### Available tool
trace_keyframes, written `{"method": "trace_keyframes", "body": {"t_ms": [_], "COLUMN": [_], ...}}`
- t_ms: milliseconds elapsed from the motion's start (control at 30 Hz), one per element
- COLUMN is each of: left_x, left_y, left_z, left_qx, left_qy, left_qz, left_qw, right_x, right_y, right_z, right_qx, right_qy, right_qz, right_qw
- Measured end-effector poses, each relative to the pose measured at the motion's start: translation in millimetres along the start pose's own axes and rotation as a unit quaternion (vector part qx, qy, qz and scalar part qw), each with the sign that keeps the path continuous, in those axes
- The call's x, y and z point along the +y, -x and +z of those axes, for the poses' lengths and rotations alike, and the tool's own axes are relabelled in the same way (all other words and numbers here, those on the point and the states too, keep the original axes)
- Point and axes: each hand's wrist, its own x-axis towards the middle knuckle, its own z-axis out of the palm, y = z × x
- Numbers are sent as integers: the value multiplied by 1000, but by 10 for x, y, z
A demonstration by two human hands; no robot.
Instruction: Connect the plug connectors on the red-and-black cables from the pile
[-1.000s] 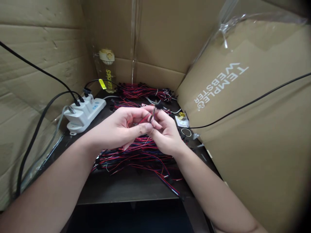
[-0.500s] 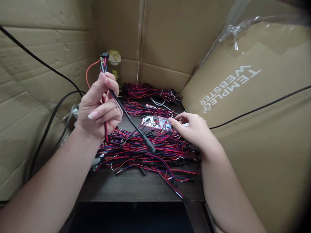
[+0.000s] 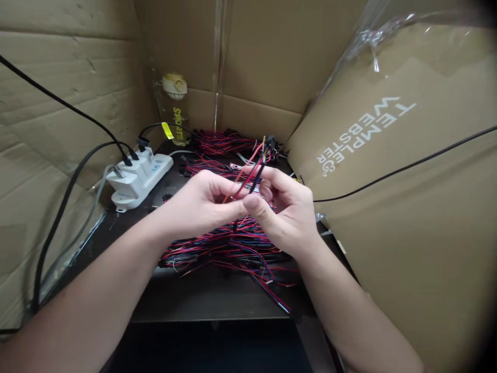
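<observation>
A wire harness (image 3: 257,173) with red, orange and black leads and a black connector at its top end is held between my two hands over the table. My left hand (image 3: 209,202) pinches the red and orange wires near the middle of the harness. My right hand (image 3: 285,210) grips the black lead between thumb and fingers, close beside the left fingertips. The lower part of the harness is mostly hidden behind the hands. Beneath them lies a wide pile of red, blue and black wires (image 3: 221,246) with dark connectors, partly covered by my hands.
At the left stands a white power strip (image 3: 142,176) with black cables plugged in. A clear bottle with a yellow-white cap (image 3: 174,85) stands in the back corner. More bundled wires (image 3: 229,142) lie at the back. Cardboard walls (image 3: 407,197) enclose the table (image 3: 186,298).
My left hand has come down and right with the harness. My right hand has lifted off the pile and closed on the harness. The view has shifted slightly, and the power strip shows fully.
</observation>
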Motion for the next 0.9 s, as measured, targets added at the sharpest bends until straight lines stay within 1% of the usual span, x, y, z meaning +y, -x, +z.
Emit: {"method": "trace_keyframes", "body": {"t_ms": [67, 100, 133, 167, 200, 267, 333, 367, 433, 467, 533, 600, 633, 667, 733, 800, 900], "left_x": [-15, -17, -16, -14, -11, -14, -27, -35, -41, -39, -27, -22, -26, -37, -72, -114, -167], "left_y": [13, 18, 22, 24, 25, 20, 12, 10, 11, 14, 23, 29, 29, 27, 20, 14, 14], "left_z": [73, 124, 180, 235, 285, 347, 341, 312, 214, 152, 15, -122, -187, -248, -352, -432, -512], "left_qx": [-22, -19, -8, 12, 32, 53, 61, 64, 75, 82, 86, 47, 20, -13, -58, -67, -75], "left_qy": [-66, -104, -144, -192, -244, -338, -390, -400, -402, -392, -340, -227, -156, -85, 33, 115, 184], "left_qz": [43, 65, 86, 108, 132, 180, 212, 219, 216, 205, 152, 60, 13, -20, -54, -74, -83], "left_qw": [997, 992, 986, 975, 960, 922, 894, 887, 887, 893, 924, 971, 988, 996, 996, 988, 977], "right_x": [-19, -20, -15, -4, 10, 33, 42, 44, 60, 80, 147, 239, 286, 328, 393, 430, 453], "right_y": [0, 4, 8, 9, 5, -28, -88, -121, -178, -198, -218, -220, -219, -217, -215, -213, -204], "right_z": [-15, -30, -51, -79, -116, -218, -345, -412, -534, -584, -655, -693, -703, -710, -721, -737, -780], "right_qx": [-16, -22, -21, -5, 25, 94, 143, 155, 172, 182, 205, 235, 251, 264, 275, 269, 260], "right_qy": [-16, -26, -44, -72, -111, -215, -317, -354, -403, -419, -442, -442, -432, -418, -392, -378, -356], "right_qz": [4, 7, 11, 16, 21, 19, 8, 9, 24, 35, 57, 92, 117, 143, 186, 199, 195], "right_qw": [1000, 999, 999, 997, 993, 972, 938, 922, 899, 889, 871, 861, 858, 857, 858, 863, 876]}}
